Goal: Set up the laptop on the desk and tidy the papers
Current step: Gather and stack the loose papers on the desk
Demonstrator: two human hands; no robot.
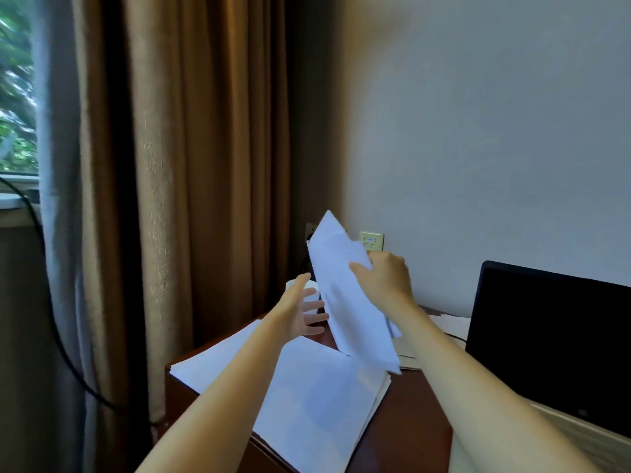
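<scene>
The right hand (pixel 386 279) grips a tilted sheaf of papers (pixel 348 302) above the desk (pixel 409 421). The left hand (pixel 300 315), fingers spread, is just beside it. A paper stack (pixel 307 404) reaches the desk's left edge, and the open laptop (pixel 546 336) stands at right.

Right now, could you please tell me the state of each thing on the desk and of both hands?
Laptop: open, screen dark.
Held papers: raised above the desk, tilted.
Paper stack: flat on the desk corner, edges uneven.
White cup: seems upright, partly hidden.
Right hand: grips the raised sheets.
Left hand: open, holding nothing.
</scene>
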